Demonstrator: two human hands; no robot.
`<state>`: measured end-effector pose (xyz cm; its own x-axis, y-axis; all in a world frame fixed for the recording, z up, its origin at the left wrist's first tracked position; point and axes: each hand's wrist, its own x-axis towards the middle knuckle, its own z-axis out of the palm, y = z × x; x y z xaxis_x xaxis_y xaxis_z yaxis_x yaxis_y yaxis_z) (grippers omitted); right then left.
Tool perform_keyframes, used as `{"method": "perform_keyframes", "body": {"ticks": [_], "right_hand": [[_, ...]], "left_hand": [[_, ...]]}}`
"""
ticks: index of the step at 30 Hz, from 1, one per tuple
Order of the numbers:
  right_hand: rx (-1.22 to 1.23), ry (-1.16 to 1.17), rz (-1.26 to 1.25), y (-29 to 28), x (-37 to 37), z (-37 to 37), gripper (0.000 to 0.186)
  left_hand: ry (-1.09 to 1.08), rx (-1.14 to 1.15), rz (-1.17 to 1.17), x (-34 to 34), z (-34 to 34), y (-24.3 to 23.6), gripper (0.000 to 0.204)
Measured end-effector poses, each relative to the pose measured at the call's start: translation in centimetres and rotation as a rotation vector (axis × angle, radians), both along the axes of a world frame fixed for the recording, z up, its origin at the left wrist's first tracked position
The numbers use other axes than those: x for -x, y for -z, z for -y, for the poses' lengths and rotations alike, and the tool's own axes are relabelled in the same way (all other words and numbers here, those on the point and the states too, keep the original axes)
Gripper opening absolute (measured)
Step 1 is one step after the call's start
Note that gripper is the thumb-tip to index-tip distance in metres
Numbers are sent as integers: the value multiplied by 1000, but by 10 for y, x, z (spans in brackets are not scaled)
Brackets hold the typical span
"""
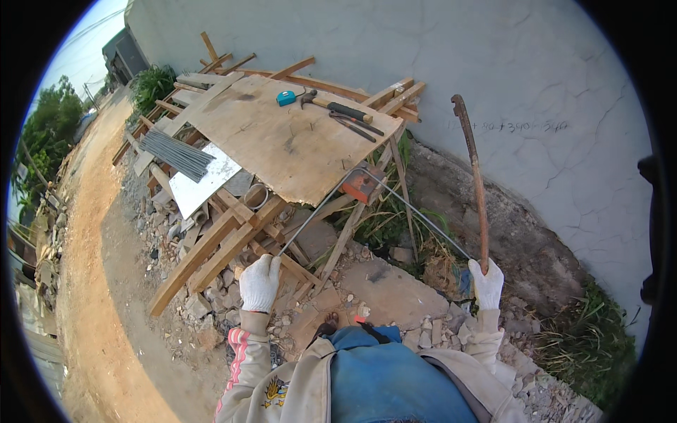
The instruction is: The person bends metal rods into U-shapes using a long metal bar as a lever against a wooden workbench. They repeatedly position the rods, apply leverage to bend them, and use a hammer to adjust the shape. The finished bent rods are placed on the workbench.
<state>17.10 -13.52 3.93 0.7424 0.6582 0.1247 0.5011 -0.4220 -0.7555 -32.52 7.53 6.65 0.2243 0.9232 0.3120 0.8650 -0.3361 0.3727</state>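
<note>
My left hand (259, 283), in a white glove, is closed on one end of a thin grey steel rod (310, 221). The rod runs up to an orange-red block (360, 185) at the board's near corner, bends sharply there, and slopes down to my right hand (486, 283). That hand, gloved too, grips an upright rusty steel bar (475, 169) with a notched top end. The rod's other end meets the same hand; whether the fingers hold it as well is hard to make out.
On the wooden board (247, 134) lie a hammer (338, 107), a teal tape measure (285, 98) and dark pincers (356, 127). Bundled grey rods (178, 155) rest left, by a white panel (206, 180). Timber beams (236, 240) jut out over rubble. A cracked wall (493, 63) stands right.
</note>
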Motion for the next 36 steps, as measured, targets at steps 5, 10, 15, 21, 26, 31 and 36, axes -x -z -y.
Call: {"method": "perform_keyframes", "body": {"ticks": [5,10,15,21,26,31,36], "right_hand": [[95,43,38,-8,18,3,38],[113,107,26,-17,60,3,34],[146,192,75,-26,91,4,32],[185,244,26,-27,91,4,32],[168,219,13,-27,84,4,33],[123,183,-65,-27,83,-9,32],[95,91,-2,-25,74,-15,38]], "left_hand": [[21,4,-39,4,-22,6,32],[60,41,-34,24,-59,6,37],[138,101,-12,38,-95,-1,37],[166,68,-23,52,-129,1,35],[204,151,15,54,-135,5,36],[127,161,-13,19,-111,-5,28],[221,-104,213,-83,-153,-10,24]]}}
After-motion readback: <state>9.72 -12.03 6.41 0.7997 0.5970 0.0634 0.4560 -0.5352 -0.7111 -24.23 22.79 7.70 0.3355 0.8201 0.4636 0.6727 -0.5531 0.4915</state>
